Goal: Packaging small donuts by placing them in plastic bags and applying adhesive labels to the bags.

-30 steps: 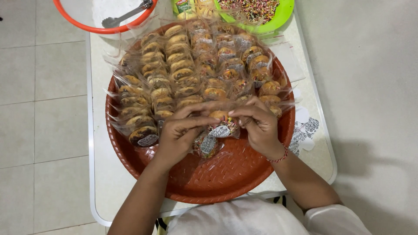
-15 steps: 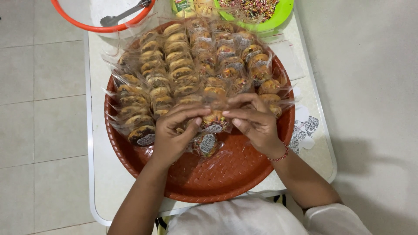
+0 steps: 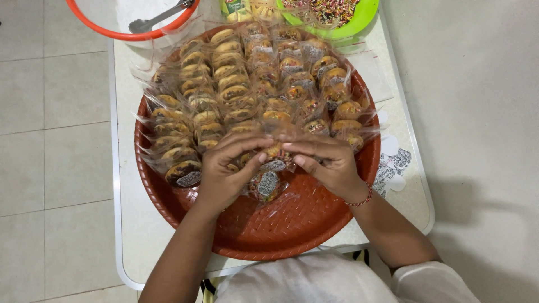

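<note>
Both hands, left hand [image 3: 224, 171] and right hand [image 3: 331, 165], still pinched one wrapped pastry [image 3: 273, 160] mid-frame over the red tray [image 3: 292, 224], barely shifted.

Left hand [image 3: 224, 171] and right hand [image 3: 331, 163] met at centre, palms down, fingers curled, fingertips pinched together; forearms angled inward, elbows out.

Red-brown woven tray [image 3: 292, 224], green bowl [image 3: 359, 22], orange-rimmed bowl [image 3: 95, 25].
</note>
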